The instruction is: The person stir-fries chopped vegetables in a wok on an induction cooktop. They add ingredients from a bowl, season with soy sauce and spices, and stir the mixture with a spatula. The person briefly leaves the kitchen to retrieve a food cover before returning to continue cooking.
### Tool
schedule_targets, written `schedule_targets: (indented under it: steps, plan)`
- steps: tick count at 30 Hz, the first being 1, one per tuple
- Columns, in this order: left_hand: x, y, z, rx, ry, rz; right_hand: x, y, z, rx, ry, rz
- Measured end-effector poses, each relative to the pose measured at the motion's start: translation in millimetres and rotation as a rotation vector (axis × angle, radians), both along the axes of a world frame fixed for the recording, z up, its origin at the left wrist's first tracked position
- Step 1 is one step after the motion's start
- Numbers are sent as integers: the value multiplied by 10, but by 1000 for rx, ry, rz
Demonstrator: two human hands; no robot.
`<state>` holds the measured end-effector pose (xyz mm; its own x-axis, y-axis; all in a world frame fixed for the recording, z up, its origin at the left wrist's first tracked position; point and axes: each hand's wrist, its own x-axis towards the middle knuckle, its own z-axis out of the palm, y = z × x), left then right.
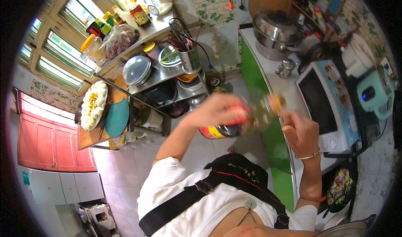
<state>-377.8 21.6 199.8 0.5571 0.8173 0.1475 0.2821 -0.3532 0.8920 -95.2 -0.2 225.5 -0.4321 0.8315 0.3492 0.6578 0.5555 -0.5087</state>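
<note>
My left hand (216, 111) is wrapped around a sauce bottle (224, 131) with a red and yellow label and dark liquid inside. Tilted nearly level, the bottle points its blurred neck to the right, ending in a yellow cap (277, 102). My right hand (301, 132), with a bangle at the wrist, is just below that cap, fingers curled. Blur hides whether its fingertips touch the cap. To its right stands a microwave oven (318, 99) on the white counter (276, 69).
A wok (340, 186) of chopped food sits at the lower right. The counter also carries a steel steamer pot (274, 31). A metal rack (150, 80) with pans and bottles stands at the back left, beside a wooden table (84, 139) with a platter of white buns (94, 103).
</note>
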Motion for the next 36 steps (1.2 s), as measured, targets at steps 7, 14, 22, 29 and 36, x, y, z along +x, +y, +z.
schedule_targets:
  steps: [7,14,22,29,36]
  plan:
    - [-1821,1115,919,62,-889,855,-338,399,-305,-380,-115,56]
    - [-2943,2385,1354,345,-953,870,11,-21,-836,-683,-132,-212]
    - [-3755,3384,1063,577,-1138,1122,256,-531,-1012,-836,23,-491]
    - [-4098,3835,764,660,-606,1181,286,-666,-732,-846,-103,-557]
    - [-2275,3239,12,1109,-130,1250,1290,-1337,-1195,-549,-49,-873]
